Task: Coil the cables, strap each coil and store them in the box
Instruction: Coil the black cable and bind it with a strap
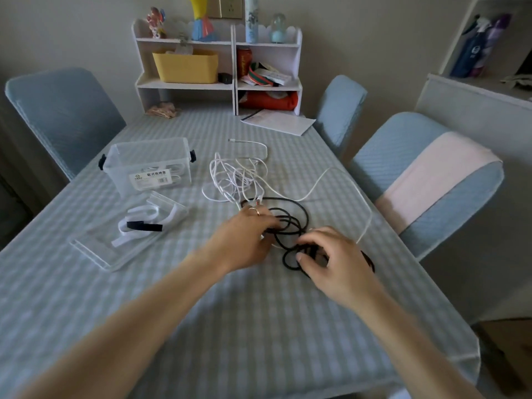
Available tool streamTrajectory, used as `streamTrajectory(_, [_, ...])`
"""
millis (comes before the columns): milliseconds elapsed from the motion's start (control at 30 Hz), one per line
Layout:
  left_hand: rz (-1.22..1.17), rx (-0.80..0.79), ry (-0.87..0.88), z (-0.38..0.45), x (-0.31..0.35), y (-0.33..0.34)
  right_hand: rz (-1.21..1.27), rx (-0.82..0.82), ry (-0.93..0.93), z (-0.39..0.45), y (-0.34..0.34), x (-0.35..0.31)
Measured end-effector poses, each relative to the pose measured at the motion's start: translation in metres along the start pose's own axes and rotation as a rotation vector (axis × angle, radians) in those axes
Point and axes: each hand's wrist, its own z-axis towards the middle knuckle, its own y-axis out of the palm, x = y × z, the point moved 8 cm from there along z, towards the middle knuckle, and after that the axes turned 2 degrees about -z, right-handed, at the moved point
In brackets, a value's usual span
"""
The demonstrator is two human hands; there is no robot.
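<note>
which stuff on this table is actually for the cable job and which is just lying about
For the job:
black cable
white cables
clear box
box lid
straps

Lying about:
papers
white shelf
yellow basket
red can
chairs

Place: we're pretty sure this is a home, a dining corner
Table: checked blue-grey cloth, our landmark
Chairs: padded blue ones, one left of the table, one at its far right corner, one along its right side with a pink towel draped over it
Shelf unit: small white one at the table's far edge, with trinkets, a yellow basket, a soda can
Wall socket: above that shelf
Cupboard: beyond the table's right side, bottles on it
</note>
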Motion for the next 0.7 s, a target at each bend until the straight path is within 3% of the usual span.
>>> streamTrajectory(133, [-0.135,0.130,-0.006,-0.004,-0.001,-0.008,0.012,-0.014,-0.014,-0.002,0.002,0.000])
streamTrajectory(300, [-0.770,0.316,-0.351,-0.022,-0.023,-0.026,-0.036,-0.073,-0.031,-0.005,0.008,-0.001])
streamTrajectory(400, [-1.122,0.396,-0.432,-0.038,-0.024,-0.040,-0.098,-0.048,-0.048,-0.002,0.012,-0.004])
streamTrajectory(567, [-1.379,0.440,-0.543,-0.055,-0.026,-0.044,-0.026,0.015,-0.077,0.001,0.011,-0.021])
streamTrajectory(700, [-1.480,0.391,-0.535,-0.067,-0.025,-0.048,-0.105,-0.060,-0.163,0.007,0.025,-0.052])
